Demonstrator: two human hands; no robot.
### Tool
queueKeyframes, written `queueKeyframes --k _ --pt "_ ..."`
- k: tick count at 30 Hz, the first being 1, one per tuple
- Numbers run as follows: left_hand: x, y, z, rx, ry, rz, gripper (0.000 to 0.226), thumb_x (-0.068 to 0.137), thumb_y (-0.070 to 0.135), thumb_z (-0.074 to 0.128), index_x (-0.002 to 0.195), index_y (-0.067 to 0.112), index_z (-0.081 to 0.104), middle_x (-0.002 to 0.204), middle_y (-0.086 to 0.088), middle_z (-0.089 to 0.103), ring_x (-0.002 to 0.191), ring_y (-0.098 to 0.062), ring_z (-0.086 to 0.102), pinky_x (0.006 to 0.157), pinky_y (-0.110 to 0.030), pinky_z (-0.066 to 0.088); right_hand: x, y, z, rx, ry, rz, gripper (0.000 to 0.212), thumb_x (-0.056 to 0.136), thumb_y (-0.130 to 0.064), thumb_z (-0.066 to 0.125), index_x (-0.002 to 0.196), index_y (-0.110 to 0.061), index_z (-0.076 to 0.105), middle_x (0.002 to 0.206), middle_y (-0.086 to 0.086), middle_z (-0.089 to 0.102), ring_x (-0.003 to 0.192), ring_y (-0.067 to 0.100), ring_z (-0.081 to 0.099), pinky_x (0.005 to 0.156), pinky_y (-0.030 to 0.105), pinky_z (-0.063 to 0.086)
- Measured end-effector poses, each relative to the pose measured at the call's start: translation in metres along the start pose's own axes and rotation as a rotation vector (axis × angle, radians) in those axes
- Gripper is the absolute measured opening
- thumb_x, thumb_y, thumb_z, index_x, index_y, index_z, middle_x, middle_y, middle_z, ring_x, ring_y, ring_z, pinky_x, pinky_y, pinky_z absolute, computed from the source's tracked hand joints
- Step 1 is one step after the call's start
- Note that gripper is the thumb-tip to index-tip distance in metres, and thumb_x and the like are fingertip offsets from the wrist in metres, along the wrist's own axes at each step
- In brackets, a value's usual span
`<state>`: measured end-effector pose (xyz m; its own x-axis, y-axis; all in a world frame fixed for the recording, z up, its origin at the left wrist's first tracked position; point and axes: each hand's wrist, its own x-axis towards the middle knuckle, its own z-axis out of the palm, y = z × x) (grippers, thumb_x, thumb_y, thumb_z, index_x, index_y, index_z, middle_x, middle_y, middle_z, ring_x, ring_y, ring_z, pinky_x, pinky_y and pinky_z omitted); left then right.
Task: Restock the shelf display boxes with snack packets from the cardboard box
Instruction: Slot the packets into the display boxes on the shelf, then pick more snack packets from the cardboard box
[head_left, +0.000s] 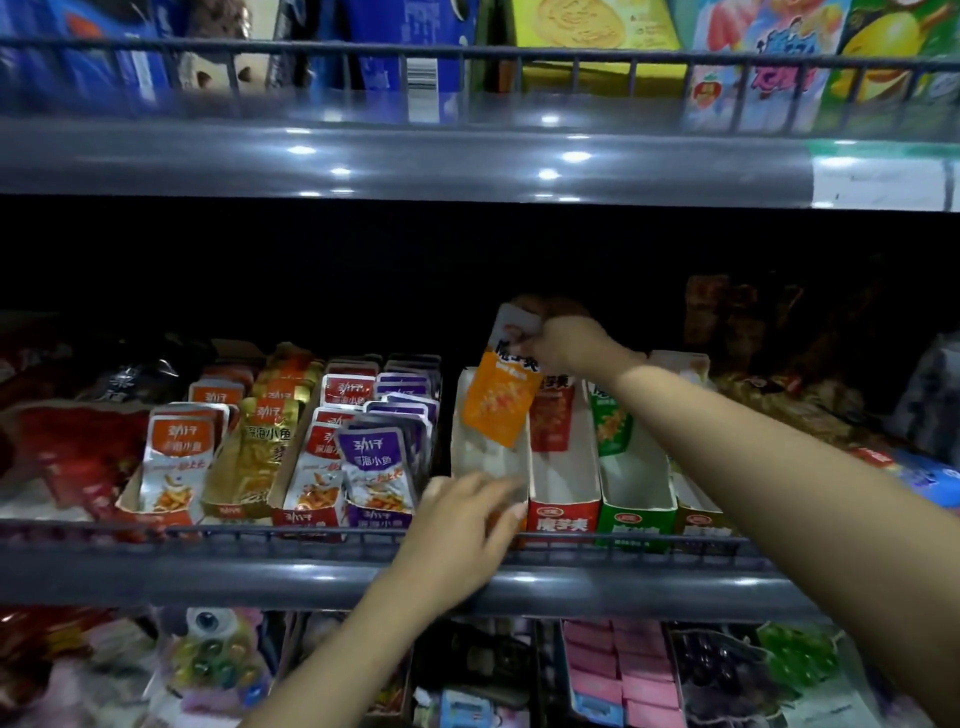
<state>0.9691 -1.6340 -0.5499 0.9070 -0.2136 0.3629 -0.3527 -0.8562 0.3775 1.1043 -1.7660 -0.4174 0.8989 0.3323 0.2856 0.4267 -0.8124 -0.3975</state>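
Note:
My right hand (563, 345) pinches the top of an orange snack packet (498, 400) and holds it tilted above the back of a nearly bare white-walled display box (485, 452) on the middle shelf. My left hand (465, 525) rests with straight fingers on that box's front edge, hiding its front label. To the right stand a red display box (563, 514) and a green display box (636, 519), each with a few upright packets at the back. The cardboard box is out of view.
Left of my hands, several display boxes (291, 457) are packed with orange, gold, red and purple fish-snack packets. A wire rail (260, 532) runs along the shelf front. The upper shelf (415, 156) overhangs closely; a lower shelf holds sweets and pink packets (623, 675).

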Motion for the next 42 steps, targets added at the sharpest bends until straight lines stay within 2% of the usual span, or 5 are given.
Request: queueKeyframes --k 9,20,24,31,42 --pt "0.003 -0.001 0.003 0.093 -0.238 0.159 0.049 0.098 0.050 0.033 0.146 0.038 0.030 0.138 0.010 0.042 0.114 -0.011 0.028 0.088 -0.018 0.015 0.020 0.014 0.051 -0.299 -0.087 -0.038 0.063 0.083 -0.041 0.069 0.139 -0.024 0.045 0.139 0.007 0.047 0.124 0.029 0.044 0.097 0.039 0.044" --pt "0.003 -0.017 0.015 0.107 -0.136 0.245 0.055 0.095 0.050 0.027 0.147 0.033 0.032 0.140 0.005 0.048 0.125 -0.016 0.045 0.103 -0.026 0.028 0.040 0.020 0.054 -0.279 -0.137 -0.065 0.035 0.096 -0.034 0.051 0.131 -0.033 0.050 0.148 0.009 0.029 0.138 0.037 0.017 0.113 0.043 0.018" --pt "0.001 -0.019 0.022 0.234 -0.034 0.310 0.048 0.093 0.045 0.037 0.135 0.027 0.052 0.122 0.002 0.063 0.102 -0.016 0.064 0.087 -0.025 0.048 0.039 0.019 0.059 -0.217 -0.055 -0.089 0.033 0.095 -0.028 0.053 0.128 -0.030 0.055 0.147 0.009 0.031 0.138 0.035 0.021 0.114 0.041 0.021" --pt "0.000 -0.019 0.026 0.242 0.039 0.351 0.045 0.093 0.042 0.039 0.132 0.025 0.055 0.122 -0.001 0.063 0.104 -0.018 0.062 0.088 -0.028 0.049 0.039 0.023 0.062 -0.267 0.007 -0.082 0.037 0.097 -0.035 0.048 0.134 -0.032 0.051 0.151 0.003 0.034 0.144 0.027 0.013 0.116 0.037 0.004" --pt "-0.015 0.000 0.017 0.149 0.295 0.214 0.040 0.091 0.029 0.043 0.123 0.015 0.061 0.124 -0.007 0.059 0.119 -0.018 0.044 0.100 -0.037 0.039 -0.053 0.026 0.049 -0.054 0.276 -0.260 0.040 0.094 -0.036 0.047 0.128 -0.017 0.059 0.123 0.007 0.063 0.115 0.027 0.052 0.100 0.037 0.036"
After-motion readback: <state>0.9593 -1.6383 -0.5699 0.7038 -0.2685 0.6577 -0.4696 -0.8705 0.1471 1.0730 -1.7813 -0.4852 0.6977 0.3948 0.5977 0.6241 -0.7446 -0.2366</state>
